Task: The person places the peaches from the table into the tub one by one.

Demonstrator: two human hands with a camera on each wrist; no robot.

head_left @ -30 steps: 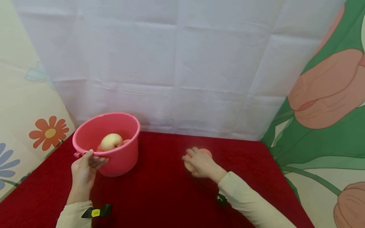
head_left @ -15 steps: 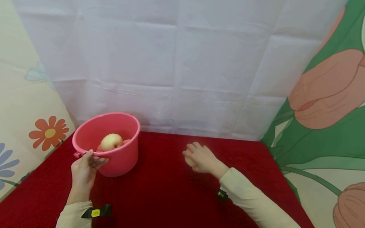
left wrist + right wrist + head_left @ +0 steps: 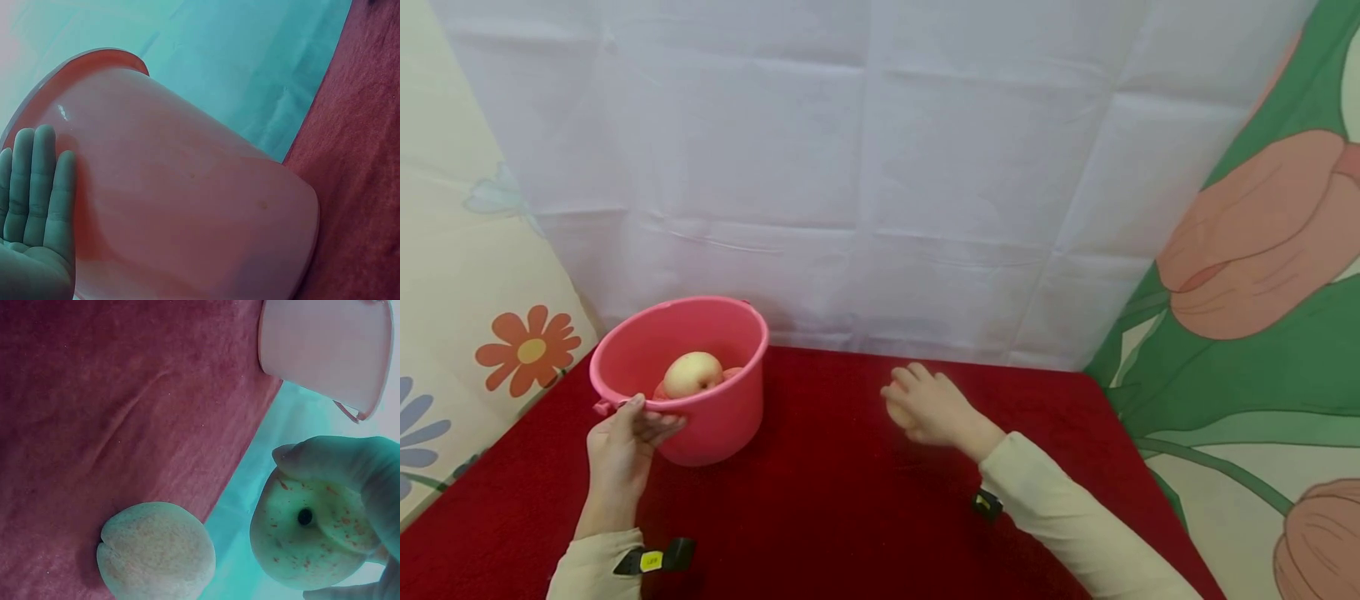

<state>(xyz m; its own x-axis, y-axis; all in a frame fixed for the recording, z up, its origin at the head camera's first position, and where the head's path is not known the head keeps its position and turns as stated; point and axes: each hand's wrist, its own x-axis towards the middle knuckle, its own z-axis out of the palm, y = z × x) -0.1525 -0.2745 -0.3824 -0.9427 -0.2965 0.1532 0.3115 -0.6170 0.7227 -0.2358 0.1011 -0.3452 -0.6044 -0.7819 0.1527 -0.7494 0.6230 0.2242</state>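
Note:
The pink bucket (image 3: 715, 429) stands at the left of the red cloth, a pale yellow fruit (image 3: 692, 373) and some redder ones inside it. My left hand (image 3: 621, 454) holds the bucket by its near rim, thumb over the edge. In the left wrist view its fingers (image 3: 40, 187) lie straight along the outer wall. My right hand (image 3: 931, 408) grips a peach (image 3: 306, 550), pale with red flecks and a dark stem hole, between thumb and fingers. Another peach (image 3: 156, 550) rests on the cloth beside it in the right wrist view; from the head it is hidden.
Red cloth (image 3: 820, 500) covers the table. A white sheet (image 3: 865, 167) hangs behind its back edge, with flowered hangings (image 3: 531, 350) at the left and right. A bucket handle end (image 3: 347, 412) shows in the right wrist view.
My right hand has moved slightly toward the back of the table and closed round a peach. The pink fruit seen beside it is now hidden. My left hand and the bucket have not moved.

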